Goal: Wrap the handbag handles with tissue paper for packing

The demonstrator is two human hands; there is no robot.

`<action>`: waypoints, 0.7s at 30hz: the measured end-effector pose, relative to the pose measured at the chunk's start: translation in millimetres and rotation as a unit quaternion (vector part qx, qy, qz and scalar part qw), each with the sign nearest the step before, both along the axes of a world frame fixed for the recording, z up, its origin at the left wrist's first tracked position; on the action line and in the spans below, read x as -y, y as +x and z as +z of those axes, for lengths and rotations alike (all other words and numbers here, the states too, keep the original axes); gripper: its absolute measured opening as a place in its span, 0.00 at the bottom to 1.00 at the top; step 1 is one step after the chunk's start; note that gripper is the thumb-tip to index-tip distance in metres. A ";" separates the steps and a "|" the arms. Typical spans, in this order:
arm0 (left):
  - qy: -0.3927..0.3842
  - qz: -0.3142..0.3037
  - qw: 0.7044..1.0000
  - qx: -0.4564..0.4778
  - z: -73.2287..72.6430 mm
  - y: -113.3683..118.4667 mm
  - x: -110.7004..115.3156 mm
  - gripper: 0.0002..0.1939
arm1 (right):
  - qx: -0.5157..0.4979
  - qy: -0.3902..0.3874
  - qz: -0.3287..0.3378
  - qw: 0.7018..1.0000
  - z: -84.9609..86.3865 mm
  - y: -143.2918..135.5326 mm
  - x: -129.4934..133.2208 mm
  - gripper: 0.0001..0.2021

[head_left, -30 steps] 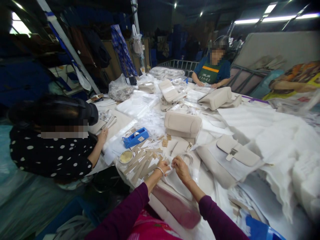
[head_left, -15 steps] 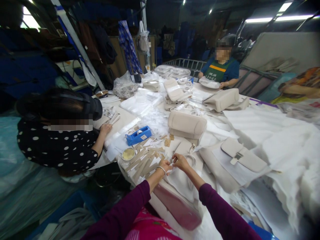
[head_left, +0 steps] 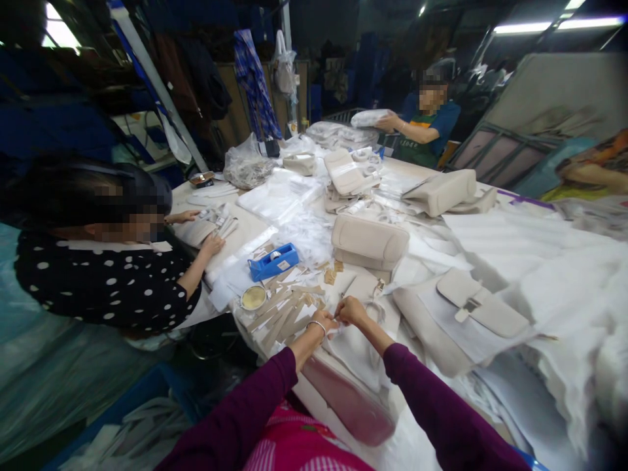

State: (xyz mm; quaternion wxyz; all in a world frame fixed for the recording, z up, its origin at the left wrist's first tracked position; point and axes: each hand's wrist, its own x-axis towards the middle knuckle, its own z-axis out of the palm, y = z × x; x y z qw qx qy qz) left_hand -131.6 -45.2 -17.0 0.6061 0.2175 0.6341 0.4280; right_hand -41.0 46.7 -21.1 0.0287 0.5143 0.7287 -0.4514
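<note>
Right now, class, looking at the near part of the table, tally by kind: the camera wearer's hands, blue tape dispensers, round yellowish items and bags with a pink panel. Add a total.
Wearer's hands (left hand, right hand): 2
Blue tape dispenser: 1
Round yellowish item: 1
Bag with pink panel: 1
Total: 5

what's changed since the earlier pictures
The far co-worker has raised a wrapped bundle toward the wrapped pile. The polka-dot co-worker now shows a second hand. The wearer's left hand and right hand stay close together at the nearest beige bag; the blue tape dispenser stays put.
</note>
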 end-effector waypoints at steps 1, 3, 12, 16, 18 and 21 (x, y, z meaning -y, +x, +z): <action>-0.001 0.000 1.000 0.004 4.2 -1.1 2.2 0.16 | -0.005 0.025 0.001 1.000 0.1 2.0 2.9 0.07; 0.000 -0.001 1.000 0.013 13.2 -4.8 9.7 0.16 | -0.016 0.073 0.007 0.997 0.8 5.8 9.3 0.07; 0.028 0.008 0.998 0.053 50.0 -19.3 48.7 0.18 | -0.051 0.220 0.134 0.965 0.7 19.5 31.2 0.10; 0.039 0.014 0.997 0.063 55.0 -17.1 49.7 0.17 | -0.076 0.286 0.198 0.935 -2.2 28.8 38.2 0.11; 0.041 0.016 0.997 0.065 54.8 -17.1 51.2 0.17 | -0.097 0.310 0.215 0.921 -3.2 33.8 42.3 0.12; 0.041 0.020 0.997 0.067 51.6 -18.4 54.4 0.18 | -0.131 0.327 0.227 0.908 -4.7 40.8 47.3 0.13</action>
